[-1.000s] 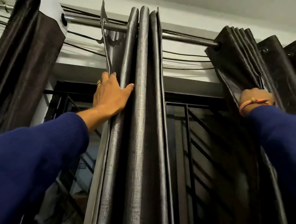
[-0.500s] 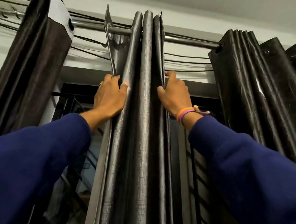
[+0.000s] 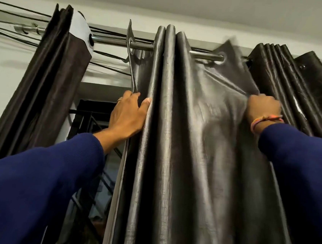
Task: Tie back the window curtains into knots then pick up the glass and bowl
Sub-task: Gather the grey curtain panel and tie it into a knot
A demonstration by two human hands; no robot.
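The middle curtain (image 3: pixel 175 133) hangs between the two raised hands, its folds running straight down from the rod (image 3: pixel 113 41). The left hand (image 3: pixel 128 116) grips its left edge, thumb on the front fold. The right hand (image 3: pixel 264 108) is fisted on its right edge, stretching the cloth sideways. To bunch it for knotting, the right hand likely has to travel toward the left. Glass and bowl are out of view.

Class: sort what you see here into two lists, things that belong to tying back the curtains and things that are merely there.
Part of the job:
middle curtain
left hand, right hand, both gripping it
bunched left curtain
bunched right curtain

Merely there:
curtain rod
black cables
window grille
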